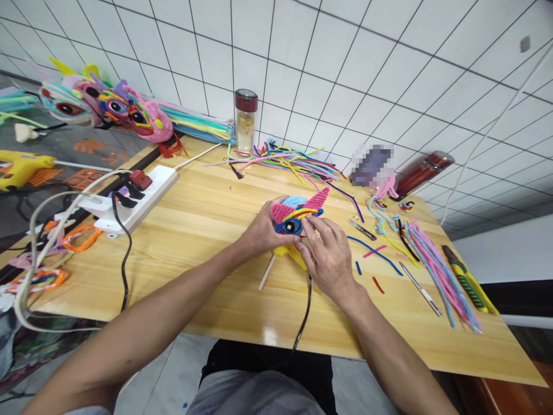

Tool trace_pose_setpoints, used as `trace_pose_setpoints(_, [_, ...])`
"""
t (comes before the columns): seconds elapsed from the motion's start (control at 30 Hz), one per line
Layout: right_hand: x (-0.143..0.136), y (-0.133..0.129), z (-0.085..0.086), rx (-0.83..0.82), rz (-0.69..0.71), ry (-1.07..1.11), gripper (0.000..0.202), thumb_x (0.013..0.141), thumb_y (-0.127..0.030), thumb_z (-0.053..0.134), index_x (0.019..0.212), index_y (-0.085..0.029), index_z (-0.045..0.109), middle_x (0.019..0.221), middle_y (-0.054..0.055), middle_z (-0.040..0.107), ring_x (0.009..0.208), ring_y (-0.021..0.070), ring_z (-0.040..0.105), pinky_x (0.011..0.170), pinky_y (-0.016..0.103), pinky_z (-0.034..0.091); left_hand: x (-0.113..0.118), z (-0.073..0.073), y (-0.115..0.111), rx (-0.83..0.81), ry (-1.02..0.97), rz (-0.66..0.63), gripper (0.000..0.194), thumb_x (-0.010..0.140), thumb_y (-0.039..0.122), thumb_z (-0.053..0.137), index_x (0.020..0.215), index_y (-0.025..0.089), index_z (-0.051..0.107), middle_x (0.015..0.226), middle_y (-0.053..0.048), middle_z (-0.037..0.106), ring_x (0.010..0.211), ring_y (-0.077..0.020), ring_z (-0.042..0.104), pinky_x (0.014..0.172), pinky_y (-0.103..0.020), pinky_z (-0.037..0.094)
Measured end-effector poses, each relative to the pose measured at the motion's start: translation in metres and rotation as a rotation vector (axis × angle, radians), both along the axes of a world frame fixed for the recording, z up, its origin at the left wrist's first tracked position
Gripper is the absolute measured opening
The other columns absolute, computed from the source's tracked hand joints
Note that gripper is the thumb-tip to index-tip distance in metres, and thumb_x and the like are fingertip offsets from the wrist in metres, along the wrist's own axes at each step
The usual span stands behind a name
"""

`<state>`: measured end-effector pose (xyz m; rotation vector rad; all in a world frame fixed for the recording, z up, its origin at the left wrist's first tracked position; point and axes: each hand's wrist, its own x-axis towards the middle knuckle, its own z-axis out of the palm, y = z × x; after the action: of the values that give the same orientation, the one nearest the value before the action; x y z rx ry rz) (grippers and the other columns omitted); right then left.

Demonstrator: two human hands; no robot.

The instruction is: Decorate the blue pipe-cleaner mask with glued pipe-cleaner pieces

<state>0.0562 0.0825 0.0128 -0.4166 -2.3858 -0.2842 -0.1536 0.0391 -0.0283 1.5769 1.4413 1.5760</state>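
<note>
A colourful pipe-cleaner animal head (294,214), blue with pink ears, a yellow brow and a big round eye, is held above the table. My left hand (260,229) wraps round its left side. On its right front, the bent fingers of my right hand (329,249) press and grip the surface; whether a small piece lies under the fingertips is hidden. Beneath both hands lies a yellow glue gun (290,253), partly covered, with a pale glue stick poking out its back and a black cord running toward my lap.
A white power strip (149,196) with cords stands left, near finished pipe-cleaner heads (138,118) and another yellow glue gun (21,167). Loose pipe cleaners (294,161) lie by a glass bottle (245,124). Scissors (363,229), a craft knife (421,290) and pliers (466,282) are right.
</note>
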Motion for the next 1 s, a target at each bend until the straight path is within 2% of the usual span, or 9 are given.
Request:
trace_pose_setpoints(0.13, [0.0, -0.001, 0.002, 0.026, 0.002, 0.005, 0.056, 0.104, -0.026, 0.063, 0.157, -0.016, 0.049, 0.137, 0.018, 0.07, 0.13, 0.031, 0.061, 0.106, 0.048, 0.054, 0.0, 0.002, -0.001, -0.007, -0.025, -0.005, 0.099, 0.067, 0.04, 0.096, 0.153, 0.018, 0.052, 0.15, -0.019, 0.058, 0.144, -0.0376, 0.055, 0.127, -0.056, 0.039])
trace_pose_setpoints(0.27, [0.005, -0.006, 0.01, 0.033, -0.021, 0.057, 0.059, 0.103, -0.029, 0.064, 0.159, -0.019, 0.047, 0.142, 0.019, 0.065, 0.132, 0.0328, 0.059, 0.108, 0.05, 0.052, 0.001, 0.004, -0.003, -0.007, -0.062, 0.006, 0.106, 0.063, 0.043, 0.099, 0.154, 0.02, 0.051, 0.149, -0.017, 0.058, 0.144, -0.0385, 0.054, 0.126, -0.056, 0.041])
trace_pose_setpoints(0.4, [0.009, -0.011, 0.014, 0.022, -0.041, 0.124, 0.062, 0.102, -0.025, 0.065, 0.161, -0.021, 0.045, 0.136, 0.017, 0.067, 0.127, 0.0317, 0.062, 0.107, 0.049, 0.051, 0.001, 0.006, -0.004, -0.005, -0.063, 0.016, 0.108, 0.063, 0.045, 0.099, 0.155, 0.021, 0.05, 0.15, -0.017, 0.057, 0.145, -0.0391, 0.053, 0.125, -0.056, 0.042])
trace_pose_setpoints(0.67, [0.005, -0.011, 0.005, -0.012, -0.033, 0.015, 0.064, 0.103, -0.029, 0.063, 0.162, -0.019, 0.043, 0.138, 0.017, 0.068, 0.13, 0.0319, 0.058, 0.106, 0.047, 0.05, 0.002, 0.007, -0.004, 0.008, 0.04, 0.044, 0.1, 0.065, 0.042, 0.097, 0.152, 0.02, 0.052, 0.152, -0.017, 0.056, 0.146, -0.0371, 0.053, 0.127, -0.054, 0.038])
trace_pose_setpoints(1.0, [0.003, -0.011, 0.001, -0.005, -0.045, -0.021, 0.058, 0.104, -0.031, 0.061, 0.159, -0.017, 0.047, 0.139, 0.019, 0.067, 0.13, 0.0325, 0.059, 0.105, 0.049, 0.051, 0.002, 0.008, -0.005, 0.002, 0.047, 0.043, 0.098, 0.065, 0.042, 0.096, 0.15, 0.02, 0.053, 0.149, -0.016, 0.059, 0.143, -0.0376, 0.055, 0.124, -0.054, 0.042])
